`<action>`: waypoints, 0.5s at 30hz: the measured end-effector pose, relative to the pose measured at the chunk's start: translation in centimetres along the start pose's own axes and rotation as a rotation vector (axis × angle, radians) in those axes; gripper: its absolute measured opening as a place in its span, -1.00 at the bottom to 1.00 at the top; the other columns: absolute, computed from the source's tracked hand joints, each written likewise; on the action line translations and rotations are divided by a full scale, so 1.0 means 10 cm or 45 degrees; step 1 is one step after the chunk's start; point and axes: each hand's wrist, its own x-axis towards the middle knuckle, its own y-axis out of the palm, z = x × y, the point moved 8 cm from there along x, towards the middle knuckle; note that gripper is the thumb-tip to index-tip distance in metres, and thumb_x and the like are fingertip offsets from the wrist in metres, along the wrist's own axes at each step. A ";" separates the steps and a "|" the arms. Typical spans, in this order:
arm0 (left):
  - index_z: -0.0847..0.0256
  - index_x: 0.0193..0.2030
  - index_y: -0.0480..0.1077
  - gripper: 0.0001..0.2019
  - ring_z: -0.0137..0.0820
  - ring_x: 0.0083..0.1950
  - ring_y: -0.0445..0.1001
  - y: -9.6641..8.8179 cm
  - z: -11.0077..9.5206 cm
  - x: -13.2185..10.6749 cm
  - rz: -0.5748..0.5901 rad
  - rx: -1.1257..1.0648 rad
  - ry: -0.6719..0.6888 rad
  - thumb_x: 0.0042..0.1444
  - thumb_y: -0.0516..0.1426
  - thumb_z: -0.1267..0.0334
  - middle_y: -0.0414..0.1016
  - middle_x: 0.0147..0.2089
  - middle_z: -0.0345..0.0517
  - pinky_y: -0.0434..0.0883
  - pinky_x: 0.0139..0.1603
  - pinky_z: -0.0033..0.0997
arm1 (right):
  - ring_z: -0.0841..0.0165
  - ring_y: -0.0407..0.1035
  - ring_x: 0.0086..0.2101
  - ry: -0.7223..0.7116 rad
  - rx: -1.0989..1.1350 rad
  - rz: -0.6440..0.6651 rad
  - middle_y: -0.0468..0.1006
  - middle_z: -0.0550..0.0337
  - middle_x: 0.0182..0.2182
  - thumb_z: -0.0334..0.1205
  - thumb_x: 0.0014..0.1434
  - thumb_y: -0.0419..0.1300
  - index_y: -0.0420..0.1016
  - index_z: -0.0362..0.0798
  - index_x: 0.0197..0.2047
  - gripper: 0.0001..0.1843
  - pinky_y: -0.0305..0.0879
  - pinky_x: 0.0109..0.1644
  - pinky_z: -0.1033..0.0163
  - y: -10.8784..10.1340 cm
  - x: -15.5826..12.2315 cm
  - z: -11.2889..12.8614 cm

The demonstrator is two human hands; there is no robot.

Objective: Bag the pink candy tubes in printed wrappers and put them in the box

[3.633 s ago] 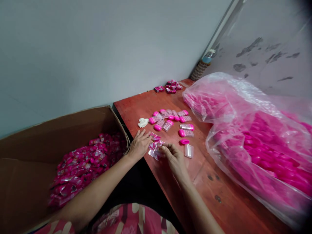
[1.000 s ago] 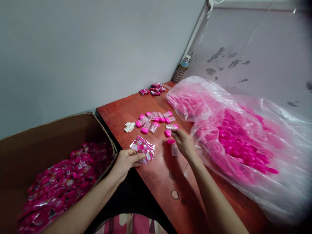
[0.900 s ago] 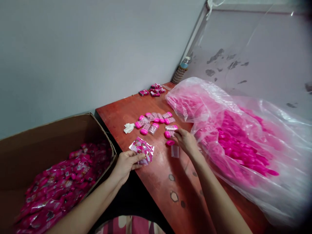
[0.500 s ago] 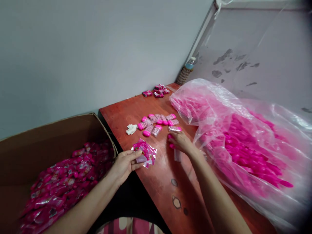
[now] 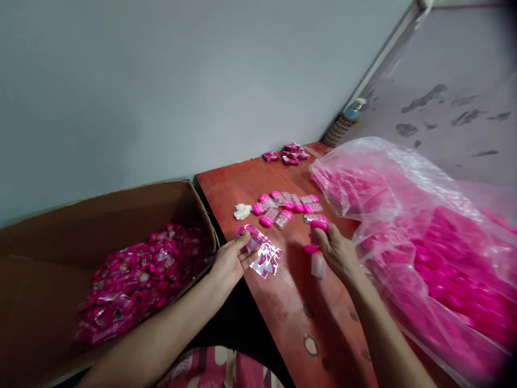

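Note:
Shiny pink printed packets (image 5: 264,256) are fanned out in my left hand (image 5: 232,258), pinched between thumb and fingers over the table's near-left edge. My right hand (image 5: 339,250) is closed on a small pink-capped container (image 5: 319,225), blurred by motion. Just below its fingers show another pink piece (image 5: 312,249) and a clear, pale body (image 5: 318,268); whether these are joined to the held piece I cannot tell. Beyond both hands, several small clear containers with pink ends and pale beads inside (image 5: 283,219) lie in a loose group on the red-brown table (image 5: 278,302).
At left stands a cardboard box (image 5: 97,207) with many filled pink packets (image 5: 141,275). A large clear plastic bag (image 5: 375,156) of pink pieces covers the table's right side. Sealed pink packets (image 5: 294,153), a crumpled white scrap (image 5: 242,211) and a bottle in a woven holder (image 5: 343,126) sit farther back.
The view has swung left, so everything appears farther right. My right hand has lifted slightly off the tabletop with the pink piece. The packets in my left hand have tilted and catch more light.

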 end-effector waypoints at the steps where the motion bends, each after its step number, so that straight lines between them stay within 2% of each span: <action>1: 0.31 -0.39 0.37 -0.87 -0.40 -0.48 0.51 0.00 0.02 0.01 -0.001 -0.018 -0.002 -0.07 0.24 0.35 0.50 -0.47 -0.10 0.50 -0.46 -0.45 | 0.28 0.39 -0.48 0.045 0.363 0.054 0.49 0.11 -0.45 -0.05 0.22 -0.08 0.35 -0.03 -0.17 -0.69 0.29 -0.44 0.23 0.08 -0.16 0.10; 3: 0.31 -0.38 0.38 -0.87 -0.38 -0.46 0.51 0.03 0.06 0.00 0.016 -0.042 -0.010 -0.07 0.24 0.36 0.51 -0.46 -0.09 0.50 -0.43 -0.42 | 0.33 0.35 -0.54 0.108 0.857 0.255 0.45 0.18 -0.50 0.06 0.14 0.01 0.36 0.00 -0.27 -0.68 0.29 -0.54 0.28 0.34 -0.49 0.38; 5: 0.32 -0.36 0.38 -0.87 -0.38 -0.47 0.51 0.08 0.10 -0.02 0.041 -0.048 -0.010 -0.07 0.24 0.36 0.51 -0.45 -0.08 0.49 -0.44 -0.42 | 0.32 0.35 -0.51 0.192 1.094 0.335 0.43 0.20 -0.48 0.07 0.10 0.08 0.35 0.01 -0.30 -0.70 0.30 -0.59 0.30 0.56 -0.75 0.59; 8: 0.33 -0.35 0.39 -0.85 -0.41 -0.50 0.49 0.14 0.15 -0.08 0.069 -0.036 -0.014 -0.08 0.25 0.35 0.51 -0.45 -0.07 0.46 -0.48 -0.46 | 0.33 0.37 -0.48 0.255 1.172 0.308 0.44 0.20 -0.44 0.05 0.09 0.10 0.33 0.03 -0.25 -0.72 0.35 -0.56 0.29 0.74 -0.92 0.72; 15: 0.35 -0.40 0.41 -0.79 -0.44 -0.48 0.48 0.20 0.15 -0.19 0.179 0.023 0.049 -0.19 0.31 0.33 0.51 -0.45 -0.08 0.44 -0.41 -0.48 | 0.33 0.35 -0.52 0.299 1.179 0.243 0.40 0.25 -0.53 0.04 0.08 0.12 0.31 0.00 -0.29 -0.72 0.37 -0.51 0.23 0.83 -0.95 0.67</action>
